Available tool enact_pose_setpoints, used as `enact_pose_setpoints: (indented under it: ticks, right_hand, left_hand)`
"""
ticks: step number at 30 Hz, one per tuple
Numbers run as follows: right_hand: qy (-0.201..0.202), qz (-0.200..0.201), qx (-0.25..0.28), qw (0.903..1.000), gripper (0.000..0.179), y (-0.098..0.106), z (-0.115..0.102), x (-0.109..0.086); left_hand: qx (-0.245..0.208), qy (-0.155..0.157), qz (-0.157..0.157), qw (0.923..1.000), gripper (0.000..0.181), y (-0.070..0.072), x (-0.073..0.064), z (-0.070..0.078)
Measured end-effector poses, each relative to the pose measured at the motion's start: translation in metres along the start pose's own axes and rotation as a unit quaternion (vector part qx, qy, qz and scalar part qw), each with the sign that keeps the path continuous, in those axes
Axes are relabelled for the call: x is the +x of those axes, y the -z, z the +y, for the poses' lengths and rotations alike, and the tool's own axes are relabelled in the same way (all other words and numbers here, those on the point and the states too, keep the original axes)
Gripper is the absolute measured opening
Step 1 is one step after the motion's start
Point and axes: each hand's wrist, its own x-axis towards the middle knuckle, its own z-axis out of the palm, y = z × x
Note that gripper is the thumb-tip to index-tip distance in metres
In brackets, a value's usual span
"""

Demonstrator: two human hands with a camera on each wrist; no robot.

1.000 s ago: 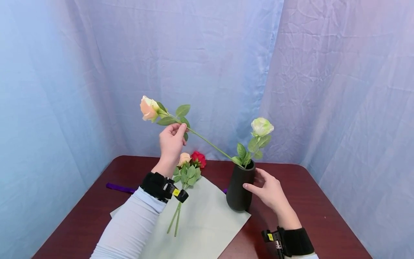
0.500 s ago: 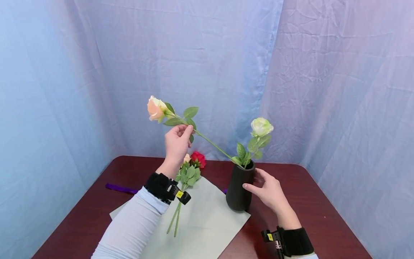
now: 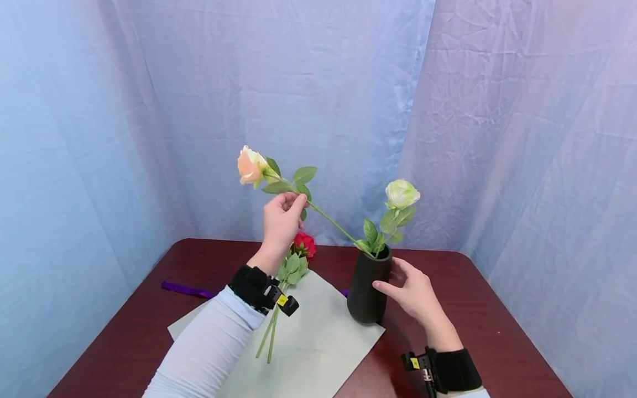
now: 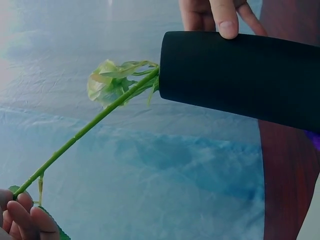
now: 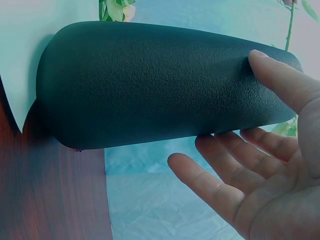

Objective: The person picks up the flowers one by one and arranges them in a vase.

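1. Head view: one peach rose (image 3: pixel 251 166), cream-edged, with green leaves; flower to the left, stem slanting down to the right. Lower end enters the mouth of the vase; depth inside hidden.
2. Left hand (image 3: pixel 282 221), thumb and fingers pinching the peach rose's stem just below its upper leaves.
3. One black vase (image 3: pixel 367 290), matte, slightly textured, narrower at the mouth; upright at the right corner of the paper.
4. Right hand (image 3: pixel 410 293), at the right of the vase. Thumb laid on its near face, fingers curved behind; right wrist view shows one finger spread away from the surface.
5. One white-green rose (image 3: pixel 402 193), leafed, standing in the vase and leaning right.
6. One red rose (image 3: pixel 304 243), lying with its bloom at the far side, partly behind the left hand; leaves (image 3: pixel 294 269) clustered below it.
7. Two bare stem ends (image 3: pixel 272 337), close together, pointing near.
8. One sheet of pale paper (image 3: pixel 323 337), flat on the desk (image 3: pixel 487 309), which is dark red-brown.
9. One purple ribbon (image 3: pixel 186 289), left of the paper.
10. Blue-lilac curtain (image 3: pixel 318 83), far side, left and right.
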Motion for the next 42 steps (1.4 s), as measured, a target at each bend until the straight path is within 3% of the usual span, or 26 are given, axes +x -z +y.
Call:
enact_pose_setpoints:
  ticks: [16, 23, 34, 42]
  right_hand:
    - [-0.007, -0.002, -0.005, 1.0000, 0.078, 0.003, -0.001, -0.001]
    - [-0.002, -0.003, -0.004, 1.0000, 0.077, 0.001, 0.000, -0.001]
    - [-0.001, 0.002, -0.003, 1.0000, 0.075, 0.001, 0.001, 0.000]
    - [-0.001, 0.001, 0.001, 1.0000, 0.075, 0.001, 0.001, -0.002]
  left_hand:
    - [0.028, -0.032, -0.010, 0.9990, 0.022, -0.010, -0.001, 0.005]
    - [0.020, -0.021, -0.020, 0.9994, 0.022, -0.019, -0.003, 0.002]
    - [0.030, -0.035, -0.023, 0.9987, 0.023, -0.024, -0.001, 0.008]
    - [0.059, -0.024, -0.018, 0.9978, 0.024, -0.024, -0.001, 0.009]
